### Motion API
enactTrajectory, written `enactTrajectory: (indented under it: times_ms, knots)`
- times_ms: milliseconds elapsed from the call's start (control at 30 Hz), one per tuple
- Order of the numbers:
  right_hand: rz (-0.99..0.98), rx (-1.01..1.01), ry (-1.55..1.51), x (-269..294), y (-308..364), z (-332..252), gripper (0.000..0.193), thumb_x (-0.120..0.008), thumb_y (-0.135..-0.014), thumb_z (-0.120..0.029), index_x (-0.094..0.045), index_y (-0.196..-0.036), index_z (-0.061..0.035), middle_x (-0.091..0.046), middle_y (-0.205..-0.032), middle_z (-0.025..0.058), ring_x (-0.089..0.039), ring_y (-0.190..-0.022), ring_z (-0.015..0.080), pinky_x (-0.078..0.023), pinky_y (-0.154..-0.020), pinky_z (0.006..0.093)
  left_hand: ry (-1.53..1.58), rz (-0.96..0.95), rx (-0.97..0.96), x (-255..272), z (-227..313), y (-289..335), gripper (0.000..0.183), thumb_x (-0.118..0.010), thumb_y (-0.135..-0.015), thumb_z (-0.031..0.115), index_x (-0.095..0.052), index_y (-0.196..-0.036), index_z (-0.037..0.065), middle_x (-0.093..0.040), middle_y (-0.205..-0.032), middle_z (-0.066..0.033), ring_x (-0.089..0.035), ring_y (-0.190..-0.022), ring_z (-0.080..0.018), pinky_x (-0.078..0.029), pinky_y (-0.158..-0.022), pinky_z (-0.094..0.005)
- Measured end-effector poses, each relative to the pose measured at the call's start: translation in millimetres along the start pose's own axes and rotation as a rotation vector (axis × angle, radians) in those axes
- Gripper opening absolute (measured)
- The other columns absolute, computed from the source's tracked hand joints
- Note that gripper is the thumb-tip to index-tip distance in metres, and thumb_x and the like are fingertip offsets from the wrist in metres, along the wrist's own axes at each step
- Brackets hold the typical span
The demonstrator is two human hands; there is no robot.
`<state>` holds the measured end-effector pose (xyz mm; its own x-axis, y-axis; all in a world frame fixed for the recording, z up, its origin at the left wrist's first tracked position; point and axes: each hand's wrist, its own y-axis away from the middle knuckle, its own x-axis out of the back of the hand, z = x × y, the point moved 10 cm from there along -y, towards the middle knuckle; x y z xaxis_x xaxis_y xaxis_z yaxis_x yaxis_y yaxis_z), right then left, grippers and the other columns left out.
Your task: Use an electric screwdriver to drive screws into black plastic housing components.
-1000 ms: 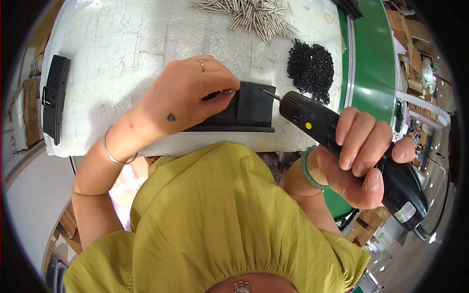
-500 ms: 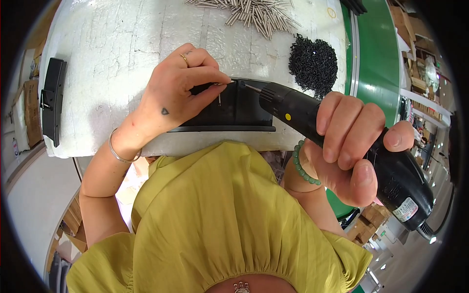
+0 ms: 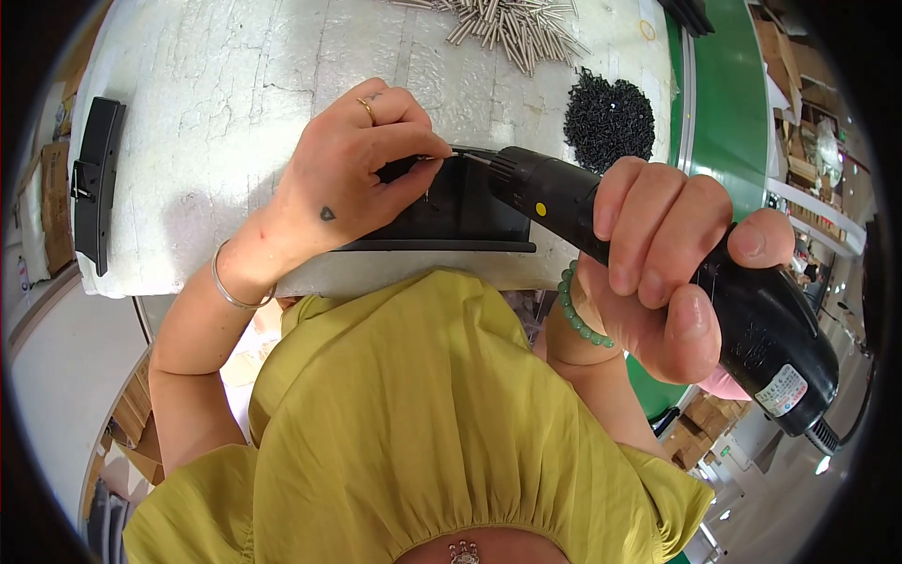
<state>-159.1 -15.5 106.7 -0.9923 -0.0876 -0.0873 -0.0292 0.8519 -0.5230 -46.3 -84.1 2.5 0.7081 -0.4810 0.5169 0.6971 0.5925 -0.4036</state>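
Note:
My left hand [image 3: 362, 169] is closed in a pinch, thumb against forefinger, at the far edge of a black tray-like part [image 3: 470, 211]. A small metal pin [image 3: 457, 155] shows at the fingertips, mostly covered by them. With my right hand [image 3: 667, 254] I grip a black electric screwdriver [image 3: 554, 193], its body slanting down to the right and its cord leaving the rear end. The screwdriver's thin bit [image 3: 476, 159] points left and meets or nearly meets the pin; I cannot tell which. My left hand hides part of the black part.
A heap of metal pins [image 3: 517, 33] lies at the far side of the white worktop [image 3: 216, 103]. Right of it sits a pile of small black screws [image 3: 611, 122]. Another black part [image 3: 97, 188] stands at the left edge. Beyond the right edge is a green surface [image 3: 728, 103].
The screwdriver has moved slightly left, bringing its bit up to my left fingertips. My left hand has shifted a little right, still pinching.

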Motion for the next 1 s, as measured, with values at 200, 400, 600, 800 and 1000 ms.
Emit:
enactTrajectory:
  times_ms: [200,400,600,800,1000]
  knots:
    - [-0.104,-0.033,0.022,-7.9,-8.3,4.6,0.040,-0.055,-0.079,-0.009,-0.043,-0.117,-0.0112,-0.048,-0.069,-0.0003,-0.047,-0.058,0.0123,-0.038,-0.061,0.0312,0.029,0.025,0.020,-0.1,-4.1,1.3,0.014,-0.068,-0.067,-0.001,-0.063,-0.077,0.007,-0.057,-0.074,-0.0016,-0.053,-0.071,-0.0217,-0.046,-0.059,-0.0307]
    - [-0.130,-0.078,0.082,-17.5,-16.6,9.6,0.031,-0.054,-0.078,-0.008,-0.039,-0.104,-0.0121,-0.049,-0.068,0.0001,-0.046,-0.056,0.0120,-0.039,-0.059,0.0315,0.038,0.045,-0.004,-1.1,-3.2,1.0,0.011,-0.067,-0.068,0.001,-0.062,-0.076,0.008,-0.055,-0.073,-0.0011,-0.053,-0.071,-0.0216,-0.046,-0.059,-0.0319]
    - [-0.184,-0.137,0.103,-28.7,-23.9,15.7,0.029,-0.055,-0.078,-0.006,-0.037,-0.100,-0.0116,-0.049,-0.068,0.0014,-0.045,-0.053,0.0129,-0.038,-0.057,0.0315,0.060,0.018,0.025,-1.3,-6.6,4.4,0.010,-0.066,-0.068,0.003,-0.062,-0.076,0.008,-0.056,-0.074,-0.0014,-0.053,-0.072,-0.0222,-0.046,-0.059,-0.0330]
    - [-0.195,-0.125,0.118,-32.5,-26.8,18.4,0.030,-0.057,-0.079,-0.006,-0.037,-0.100,-0.0107,-0.049,-0.067,0.0031,-0.045,-0.053,0.0134,-0.038,-0.056,0.0317,0.057,-0.003,-0.023,-3.3,0.4,4.4,0.015,-0.069,-0.067,-0.002,-0.065,-0.079,0.004,-0.055,-0.073,-0.0047,-0.051,-0.069,-0.0231,-0.043,-0.058,-0.0318]
    - [-0.111,-0.092,0.127,-34.1,-26.4,19.9,0.031,-0.054,-0.076,-0.003,-0.039,-0.102,-0.0078,-0.046,-0.065,0.0037,-0.042,-0.052,0.0127,-0.037,-0.054,0.0303,-0.046,-0.003,-0.017,-5.4,5.3,8.0,0.008,-0.067,-0.068,0.007,-0.060,-0.071,0.008,-0.054,-0.076,-0.0012,-0.051,-0.073,-0.0221,-0.046,-0.059,-0.0332]
